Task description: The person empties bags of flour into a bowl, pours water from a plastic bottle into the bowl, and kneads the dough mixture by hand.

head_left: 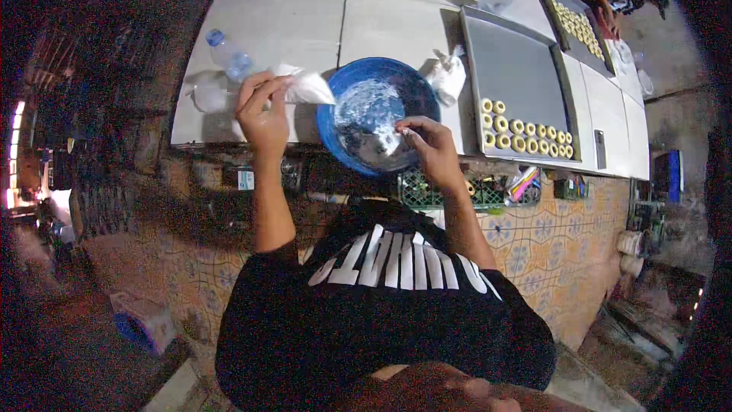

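Note:
My left hand (263,111) grips a white plastic bag (311,87) that looks full of powder. The bag is tilted, one corner reaching over the left rim of a blue basin (326,131). White powder (364,105) lies scattered on the basin's bottom. Over the basin's right side is my right hand (433,151), thumb and fingers pinched together. A small whitish bit shows at its fingertips, too small to name. A second white bag (448,78) stands on the table against the basin's right side.
A metal tray (509,53) with rows of pale dough rings (520,143) sits to the right. Beyond it, a co-worker's hand (610,23) is at another filled tray (577,24). Plastic bottles (229,55) stand on the tiled table (290,23). A phone (600,149) lies by the near edge.

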`<state>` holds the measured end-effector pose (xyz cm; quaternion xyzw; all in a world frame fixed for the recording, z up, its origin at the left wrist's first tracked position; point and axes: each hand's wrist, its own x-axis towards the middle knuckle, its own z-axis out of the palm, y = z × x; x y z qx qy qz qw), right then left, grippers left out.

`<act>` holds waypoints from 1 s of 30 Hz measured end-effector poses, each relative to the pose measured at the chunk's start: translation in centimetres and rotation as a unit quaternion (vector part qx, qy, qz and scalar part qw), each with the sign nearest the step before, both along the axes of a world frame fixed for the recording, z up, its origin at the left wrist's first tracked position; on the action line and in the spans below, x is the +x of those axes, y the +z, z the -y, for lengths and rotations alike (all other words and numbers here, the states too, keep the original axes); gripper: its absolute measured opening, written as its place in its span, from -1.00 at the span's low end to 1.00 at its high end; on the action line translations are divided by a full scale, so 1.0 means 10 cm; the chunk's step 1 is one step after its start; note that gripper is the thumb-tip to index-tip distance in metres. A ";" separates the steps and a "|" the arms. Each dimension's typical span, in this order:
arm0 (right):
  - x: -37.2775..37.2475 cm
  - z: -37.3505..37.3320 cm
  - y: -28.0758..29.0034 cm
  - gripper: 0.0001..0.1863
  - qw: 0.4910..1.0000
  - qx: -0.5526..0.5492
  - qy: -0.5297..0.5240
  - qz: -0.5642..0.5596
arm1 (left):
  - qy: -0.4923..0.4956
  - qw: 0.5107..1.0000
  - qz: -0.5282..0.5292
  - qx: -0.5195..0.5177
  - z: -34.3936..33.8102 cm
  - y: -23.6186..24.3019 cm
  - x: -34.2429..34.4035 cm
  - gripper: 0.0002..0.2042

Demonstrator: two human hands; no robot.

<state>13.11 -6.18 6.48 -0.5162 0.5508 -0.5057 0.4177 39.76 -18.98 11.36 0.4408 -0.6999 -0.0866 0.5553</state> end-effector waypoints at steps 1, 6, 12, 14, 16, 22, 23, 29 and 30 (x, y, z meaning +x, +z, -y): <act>-0.03 -0.02 -0.03 -0.80 0.997 0.045 -0.008 0.068 | 0.002 1.000 -0.005 -0.001 -0.07 0.10 -0.15 -0.83; -0.22 -0.06 -0.04 -0.54 0.941 0.123 0.026 0.315 | -0.189 0.980 0.002 0.061 -0.39 0.19 -0.94 -0.82; -0.42 -0.34 0.10 -0.36 0.820 0.154 0.078 0.545 | -0.309 0.936 -0.013 0.170 -0.97 -0.07 -1.52 -0.80; -0.43 -0.43 0.16 -0.44 0.768 0.176 0.014 0.616 | -0.298 0.942 -0.023 0.152 -1.10 -0.28 -1.56 -0.78; -0.54 -0.42 -0.11 -0.48 0.759 0.146 0.023 0.634 | -0.308 0.939 -0.020 0.148 -1.21 -0.22 -1.63 -0.78; -0.46 -0.38 0.11 -0.60 0.811 0.172 -0.027 0.559 | -0.309 0.941 -0.024 0.140 -1.16 -0.25 -1.45 -0.74; -0.45 -0.34 0.10 -0.60 0.812 0.175 -0.023 0.556 | -0.304 0.942 -0.026 0.139 -1.12 -0.27 -1.44 -0.74; -0.30 0.01 0.08 -0.37 0.961 0.077 -0.027 0.263 | -0.365 0.847 -0.185 0.340 -0.79 -0.40 -1.18 -0.62; -0.34 0.10 0.00 -0.37 0.962 0.077 -0.030 0.261 | -0.338 0.860 -0.145 0.353 -0.71 -0.37 -1.14 -0.64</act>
